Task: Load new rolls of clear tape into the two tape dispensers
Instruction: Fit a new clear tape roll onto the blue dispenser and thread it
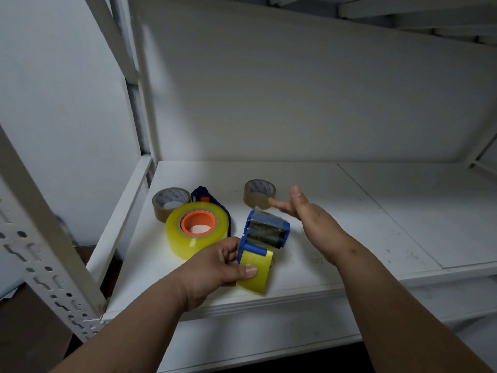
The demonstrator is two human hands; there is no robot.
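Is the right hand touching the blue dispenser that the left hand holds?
Apart. The head view shows the right hand open, with white shelf between it and the blue dispenser gripped by the left hand.

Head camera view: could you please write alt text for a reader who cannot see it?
A person's left hand grips a blue tape dispenser loaded with a yellowish clear roll over a white shelf, while the right hand hovers open beside it. Behind lie a second dispenser with a large clear roll and two brown tape rolls.
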